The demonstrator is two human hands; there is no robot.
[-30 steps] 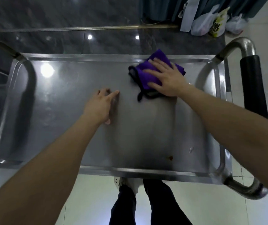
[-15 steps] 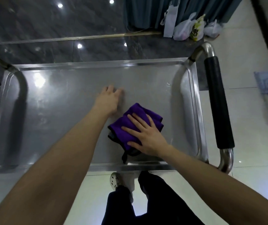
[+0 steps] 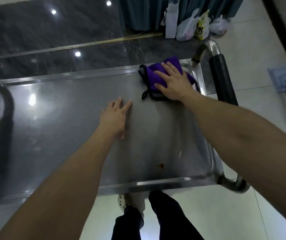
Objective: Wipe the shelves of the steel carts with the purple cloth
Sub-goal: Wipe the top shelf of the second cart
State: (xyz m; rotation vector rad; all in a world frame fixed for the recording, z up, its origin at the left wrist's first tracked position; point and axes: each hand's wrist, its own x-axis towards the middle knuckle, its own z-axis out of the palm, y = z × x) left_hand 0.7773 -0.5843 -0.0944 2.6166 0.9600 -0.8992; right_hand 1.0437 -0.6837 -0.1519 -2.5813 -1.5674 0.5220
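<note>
Broadly, most of the view is filled by the top shelf (image 3: 60,132) of a steel cart, a shallow tray with a raised rim in which ceiling lights are mirrored. Dark polished stone flooring (image 3: 34,40) is seen beyond its far edge, and pale tiles (image 3: 242,213) on the near side and to the right. A teal curtain (image 3: 142,13) is hung at the top of the view, with several plastic bags (image 3: 189,30) set on the floor at its foot. The cart's tubular handle, sleeved in a black grip (image 3: 223,80), is seen at the shelf's right end. Dark trousers (image 3: 170,219) and a pale shoe (image 3: 123,201) are visible below the near rim.

The purple cloth (image 3: 153,73), bunched and edged in black, is lying in the far right corner of the shelf, against the far rim. It is pressed down by the right hand (image 3: 175,84), laid flat with the fingers straight and slightly spread. The left hand (image 3: 115,116) is rested palm-down on bare steel near the shelf's middle, fingers straight and lightly fanned, apart from the cloth. A small brown spot (image 3: 160,165) is seen on the shelf near the front right.
</note>
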